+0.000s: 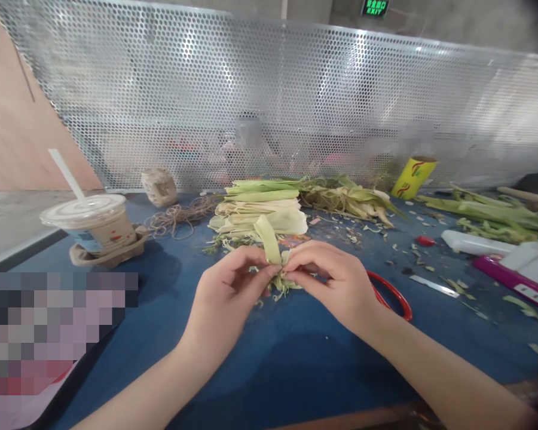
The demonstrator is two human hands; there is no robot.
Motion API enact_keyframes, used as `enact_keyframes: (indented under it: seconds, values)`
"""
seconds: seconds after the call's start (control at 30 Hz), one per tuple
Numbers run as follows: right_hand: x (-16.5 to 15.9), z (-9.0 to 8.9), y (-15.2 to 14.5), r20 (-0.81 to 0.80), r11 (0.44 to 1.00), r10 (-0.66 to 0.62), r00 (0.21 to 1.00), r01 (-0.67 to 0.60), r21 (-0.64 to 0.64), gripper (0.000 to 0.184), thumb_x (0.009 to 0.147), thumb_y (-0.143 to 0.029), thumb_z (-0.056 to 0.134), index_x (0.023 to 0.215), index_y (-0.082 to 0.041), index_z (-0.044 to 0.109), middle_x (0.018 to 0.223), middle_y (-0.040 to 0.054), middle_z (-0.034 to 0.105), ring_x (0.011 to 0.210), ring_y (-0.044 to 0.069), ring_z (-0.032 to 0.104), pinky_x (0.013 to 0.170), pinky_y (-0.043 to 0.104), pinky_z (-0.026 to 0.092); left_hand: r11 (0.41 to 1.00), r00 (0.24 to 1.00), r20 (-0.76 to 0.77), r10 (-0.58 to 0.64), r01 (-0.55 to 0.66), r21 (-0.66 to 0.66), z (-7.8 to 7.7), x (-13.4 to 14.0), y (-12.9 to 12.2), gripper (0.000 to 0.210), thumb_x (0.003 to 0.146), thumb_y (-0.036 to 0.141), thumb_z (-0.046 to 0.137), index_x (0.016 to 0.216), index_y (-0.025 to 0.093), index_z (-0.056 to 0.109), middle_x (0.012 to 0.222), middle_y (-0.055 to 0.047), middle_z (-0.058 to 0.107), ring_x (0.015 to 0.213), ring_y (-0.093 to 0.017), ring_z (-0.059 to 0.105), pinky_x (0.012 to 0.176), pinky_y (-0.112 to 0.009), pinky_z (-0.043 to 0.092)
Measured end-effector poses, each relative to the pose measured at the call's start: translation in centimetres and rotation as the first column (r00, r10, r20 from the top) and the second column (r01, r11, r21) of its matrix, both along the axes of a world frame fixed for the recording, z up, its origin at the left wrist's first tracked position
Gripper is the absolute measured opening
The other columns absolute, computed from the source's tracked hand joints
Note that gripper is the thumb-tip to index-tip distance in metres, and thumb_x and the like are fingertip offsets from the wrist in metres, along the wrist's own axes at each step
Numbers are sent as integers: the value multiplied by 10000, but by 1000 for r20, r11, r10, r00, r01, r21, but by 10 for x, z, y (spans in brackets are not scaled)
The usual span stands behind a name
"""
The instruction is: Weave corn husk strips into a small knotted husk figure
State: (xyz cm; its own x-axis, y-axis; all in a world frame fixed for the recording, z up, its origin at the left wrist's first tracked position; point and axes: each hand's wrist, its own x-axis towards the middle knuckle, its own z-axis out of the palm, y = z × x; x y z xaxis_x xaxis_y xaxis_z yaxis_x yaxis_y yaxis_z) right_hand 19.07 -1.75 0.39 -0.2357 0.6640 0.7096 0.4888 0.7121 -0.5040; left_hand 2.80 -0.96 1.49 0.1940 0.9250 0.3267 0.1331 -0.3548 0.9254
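Observation:
Over the middle of the blue table (pixel 269 364), my left hand (pixel 233 286) and my right hand (pixel 332 275) meet, both pinching a pale green strip of corn husk (pixel 268 236). One end of the strip stands up above my fingers; a frayed, shredded bunch hangs below them. Its exact hold between the fingertips is partly hidden. Just beyond lies a stack of flattened corn husks (pixel 262 206), green at the back and paler in front. Red scissor-like handles (pixel 403 304) show partly behind my right wrist.
A lidded drink cup (pixel 96 224) with a straw stands left, near tangled twine (pixel 179 218). More husks (pixel 349 200) lie at the back. A yellow tube (pixel 415 177), a blade (pixel 434 286) and a purple-and-white glue-gun-like tool (pixel 515 280) are at right. Perforated metal panel (pixel 273 77) behind.

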Motion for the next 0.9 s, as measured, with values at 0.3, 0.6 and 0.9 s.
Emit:
enact_keyframes:
  seconds: [0.3, 0.6, 0.9]
  values:
    - [-7, -1, -4, -363, 948, 30, 931, -141, -284, 163, 694, -141, 649, 697, -200, 498, 675, -25, 573, 607, 91, 581, 555, 191, 492, 997, 999, 8, 47, -48, 57, 1, 1, -6, 106, 600, 192, 725, 685, 256, 716, 717, 26, 711, 626, -128, 620, 587, -186, 488]
    - [-10, -1, 5, -548, 817, 108, 829, -388, -426, 151, 668, -180, 681, 738, -182, 547, 617, -47, 539, 471, 45, 481, 407, 150, 402, 997, 999, 36, -4, 1, 72, -2, -1, 0, 69, 670, 161, 662, 624, 208, 683, 682, 5, 659, 677, -132, 583, 623, -213, 460]
    - [-7, -1, -3, -542, 872, 183, 820, -390, -296, 111, 706, -153, 655, 724, -213, 564, 689, -35, 557, 528, 65, 532, 465, 173, 455, 948, 945, 147, -291, 305, -84, -2, 4, -1, 123, 804, 242, 510, 913, 209, 463, 807, -1, 623, 730, -124, 577, 666, -229, 450]
